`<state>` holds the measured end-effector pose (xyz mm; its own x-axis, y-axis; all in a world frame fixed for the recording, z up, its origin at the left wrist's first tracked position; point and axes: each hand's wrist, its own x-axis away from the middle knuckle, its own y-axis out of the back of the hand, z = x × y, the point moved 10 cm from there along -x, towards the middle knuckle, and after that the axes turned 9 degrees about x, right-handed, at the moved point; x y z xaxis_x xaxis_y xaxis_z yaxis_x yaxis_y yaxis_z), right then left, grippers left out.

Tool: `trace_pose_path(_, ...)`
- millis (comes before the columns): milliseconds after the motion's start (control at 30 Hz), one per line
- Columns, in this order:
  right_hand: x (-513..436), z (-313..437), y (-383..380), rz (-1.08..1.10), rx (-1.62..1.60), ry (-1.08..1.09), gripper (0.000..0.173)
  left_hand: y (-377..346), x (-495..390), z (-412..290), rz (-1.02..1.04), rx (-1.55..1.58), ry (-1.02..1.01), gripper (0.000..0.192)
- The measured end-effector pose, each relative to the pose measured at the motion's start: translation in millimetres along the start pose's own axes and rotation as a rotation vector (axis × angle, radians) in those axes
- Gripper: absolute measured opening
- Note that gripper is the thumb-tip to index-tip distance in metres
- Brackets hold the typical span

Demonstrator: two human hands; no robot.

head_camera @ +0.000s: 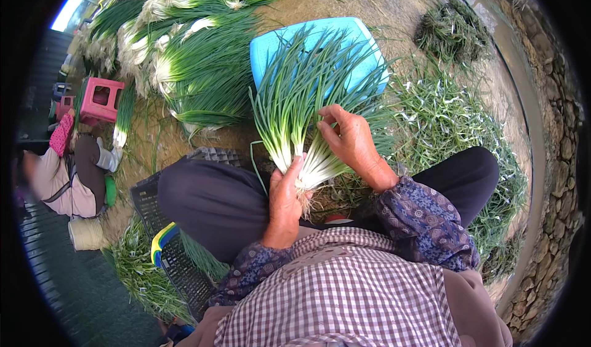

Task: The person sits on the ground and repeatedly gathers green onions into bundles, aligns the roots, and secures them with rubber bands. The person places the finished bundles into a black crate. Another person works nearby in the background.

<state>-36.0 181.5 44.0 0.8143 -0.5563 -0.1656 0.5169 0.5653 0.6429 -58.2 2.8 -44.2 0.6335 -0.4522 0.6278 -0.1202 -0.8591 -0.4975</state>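
Observation:
My left hand [284, 204] grips a fanned bunch of green onions [318, 164] by the white stems, just above the stringy roots. The leaves spread up and away from me, over a light-blue plastic tub or stool [355, 30]. At the right side of the fan, my right hand [353, 139] has its thumb and fingers bent near each other among the leaves. Whether a leaf is pinched between those fingertips cannot be made out. Both hands are between my bent knees, in front of a checked apron [323, 291].
Large heaps of green onions [203, 74] lie ahead to the left. Trimmed leaves [443, 116] cover the ground at right, beside a stone wall [554, 176]. A black plastic crate [177, 264] stands by my left leg. Farther left are a pink stool [100, 100] and another person [69, 176].

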Motion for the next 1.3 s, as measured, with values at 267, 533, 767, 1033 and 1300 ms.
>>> trace_pose_path(267, -10, -32, -12, -0.006, -0.052, -0.207, 0.015, -5, -1, 2, 0.038, -0.007, 0.005, 0.019)
trace_pose_path(533, 49, 16, -41, 0.476, -0.937, -0.265, 0.005, -2, -3, 4, -0.031, 0.014, 0.003, 0.020)
trace_pose_path(767, 46, -8, 112, -0.144, -1.675, -0.012, 0.018, -3, 1, 4, -0.029, -0.119, 0.010, 0.021)
trace_pose_path(1033, 52, -24, 144, -0.215, -0.285, -0.343, 0.058, -3, -1, 8, -0.016, -0.115, 0.018, 0.021)
trace_pose_path(1300, 72, 232, 72, 0.785, -1.729, -0.134, 0.050, -11, 0, 4, 0.011, -0.061, 0.000, 0.019)
